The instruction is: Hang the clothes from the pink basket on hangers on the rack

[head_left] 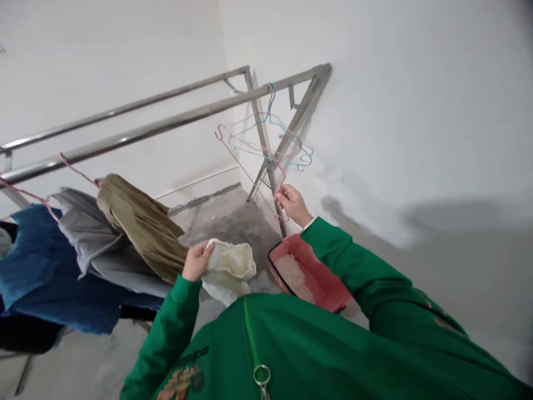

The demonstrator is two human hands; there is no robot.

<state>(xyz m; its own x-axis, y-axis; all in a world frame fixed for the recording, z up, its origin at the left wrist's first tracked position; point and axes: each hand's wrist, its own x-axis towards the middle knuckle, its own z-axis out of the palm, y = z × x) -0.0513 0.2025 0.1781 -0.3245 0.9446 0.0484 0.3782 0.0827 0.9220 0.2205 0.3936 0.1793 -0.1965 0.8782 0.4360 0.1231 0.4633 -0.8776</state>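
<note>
My left hand (197, 262) is closed on the edge of a white garment (230, 261), whose gathered opening faces up. The lower part of that garment hangs down in front of my jacket. In my right hand (292, 204) a thin pink clothes hanger (240, 162) is pinched at one end, its hook pointing away to the left. Just beyond it, a blue hanger (270, 118) and another pink one dangle from the front bar of the metal drying rack (208, 109). Some of the hanger wires overlap, so they are hard to tell apart.
An olive garment (135, 219), a grey one (94, 241) and a blue one (54, 272) hang on the rack at left. Below my right arm stands a pink basket (328, 278) with a dark handle and pale cloth inside. White walls meet behind the rack.
</note>
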